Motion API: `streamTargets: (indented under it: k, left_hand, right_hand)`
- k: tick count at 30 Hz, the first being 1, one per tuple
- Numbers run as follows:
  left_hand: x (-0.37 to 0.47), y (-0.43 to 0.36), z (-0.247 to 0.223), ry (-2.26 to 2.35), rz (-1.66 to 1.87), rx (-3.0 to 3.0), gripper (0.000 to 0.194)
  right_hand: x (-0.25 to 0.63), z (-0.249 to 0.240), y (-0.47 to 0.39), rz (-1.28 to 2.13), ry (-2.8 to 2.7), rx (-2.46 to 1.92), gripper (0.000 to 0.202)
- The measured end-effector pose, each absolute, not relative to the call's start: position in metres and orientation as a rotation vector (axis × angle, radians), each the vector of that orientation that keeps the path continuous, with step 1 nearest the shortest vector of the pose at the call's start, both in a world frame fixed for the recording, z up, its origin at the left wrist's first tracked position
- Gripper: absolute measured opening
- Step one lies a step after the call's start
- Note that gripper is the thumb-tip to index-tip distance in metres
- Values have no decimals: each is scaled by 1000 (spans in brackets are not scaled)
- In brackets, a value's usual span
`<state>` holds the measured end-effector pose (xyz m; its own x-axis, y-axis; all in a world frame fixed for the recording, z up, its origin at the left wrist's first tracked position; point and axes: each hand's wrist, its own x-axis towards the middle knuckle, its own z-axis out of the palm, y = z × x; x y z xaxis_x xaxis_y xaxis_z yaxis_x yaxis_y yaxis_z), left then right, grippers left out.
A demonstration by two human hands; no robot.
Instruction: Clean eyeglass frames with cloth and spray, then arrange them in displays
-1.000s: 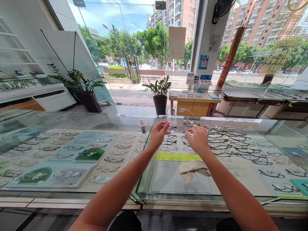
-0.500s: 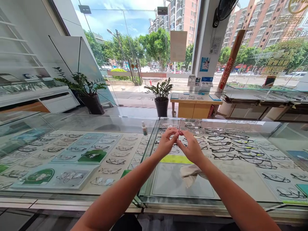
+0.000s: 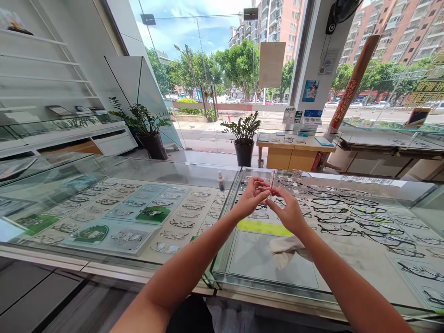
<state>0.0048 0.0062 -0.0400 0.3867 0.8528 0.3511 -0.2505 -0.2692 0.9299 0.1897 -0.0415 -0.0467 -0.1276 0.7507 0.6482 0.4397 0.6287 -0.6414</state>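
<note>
My left hand (image 3: 255,196) and my right hand (image 3: 286,208) meet above the glass counter, both with fingers pinched on a thin pair of glasses (image 3: 273,179). A reddish part of its frame sticks up between the fingertips; the rest is hard to make out against the display behind. Below my right wrist lies a crumpled beige cloth (image 3: 286,249) on the counter top. A small spray bottle (image 3: 221,181) stands to the left of my left hand.
Rows of eyeglasses (image 3: 333,209) lie inside the glass display case (image 3: 274,280), and more fill the left case (image 3: 142,266). Beyond stand potted plants (image 3: 243,150), a small wooden display table (image 3: 296,157) and a glass front.
The view has turned left, so the scene sits farther right. The left hand's fingers have spread a little around the glasses, which show more upright between the hands.
</note>
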Motion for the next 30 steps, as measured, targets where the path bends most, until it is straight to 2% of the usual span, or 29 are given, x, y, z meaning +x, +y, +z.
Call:
streamTargets:
  k: [2,4,6,8,12,14,17,19,22,30]
  left_hand:
    - [-5,13,-34,702,1327,1531,48]
    - [-19,24,-29,965,1653,1585,34]
    - [-35,38,-26,1278,1976,1557,29]
    - [-51,53,-28,1548,2078,1470,41]
    - [-76,79,-43,1821,1758,1263,66]
    - [-85,87,-54,1806,1626,1204,65]
    - [-93,94,-65,1724,1524,1165,49]
    - [-93,95,-65,1648,1504,1149,38]
    - [-79,89,-54,1443,1504,1152,33]
    - [-30,30,-11,671,1133,1135,58]
  right_hand:
    - [193,-45,-41,327,-1724,-981,38]
    - [198,-42,-39,279,-1680,-1007,37]
    - [202,-40,-38,246,-1643,-1028,36]
    - [206,-40,-36,229,-1617,-1034,36]
    - [210,-41,-32,239,-1587,-1020,34]
    - [211,-41,-31,258,-1571,-1021,34]
    - [211,-41,-30,280,-1560,-1019,35]
    - [210,-40,-31,287,-1559,-1012,35]
    - [207,-39,-32,308,-1564,-1009,36]
    - [196,-40,-41,398,-1680,-991,38]
